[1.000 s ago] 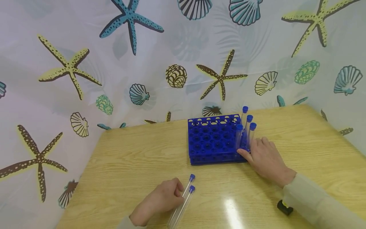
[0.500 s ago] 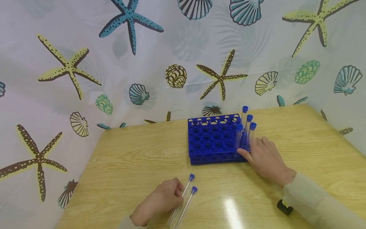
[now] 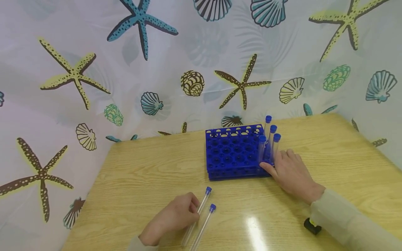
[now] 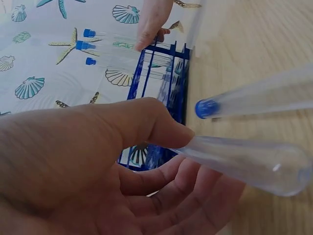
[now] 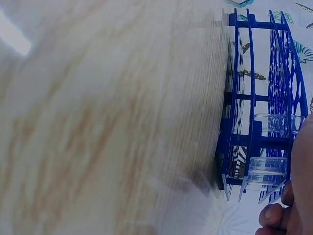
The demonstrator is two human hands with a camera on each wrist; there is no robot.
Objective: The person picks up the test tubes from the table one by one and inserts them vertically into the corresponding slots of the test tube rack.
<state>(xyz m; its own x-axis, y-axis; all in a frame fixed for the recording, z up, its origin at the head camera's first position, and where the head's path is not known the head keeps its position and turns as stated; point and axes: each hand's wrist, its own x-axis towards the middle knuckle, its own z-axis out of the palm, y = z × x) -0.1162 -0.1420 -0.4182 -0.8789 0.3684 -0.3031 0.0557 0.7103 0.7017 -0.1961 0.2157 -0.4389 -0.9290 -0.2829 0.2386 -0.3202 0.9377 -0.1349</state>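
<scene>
My left hand [image 3: 177,213] pinches a clear test tube [image 3: 204,201] with a blue cap between thumb and fingers. In the left wrist view the rounded end of this tube [image 4: 264,169] points toward the camera, its cap hidden behind the hand. A second capped test tube [image 3: 203,226] lies on the table just to its right. Farther back stands a blue test tube rack [image 3: 230,172], several capped tubes [image 3: 274,148] upright at its right end. My right hand [image 3: 292,174] grips that end, thumb at the front; its fingers [image 5: 271,215] curl at the rack's end.
The wooden table [image 3: 150,167] backs onto a hanging cloth [image 3: 169,62] printed with starfish and shells. A small black object [image 3: 312,226] with a yellow part lies beside the right sleeve [image 3: 345,216].
The left hand's tube has moved slightly up and left, widening the gap to the other tube, which first shifted a little right. The right hand stays on the rack.
</scene>
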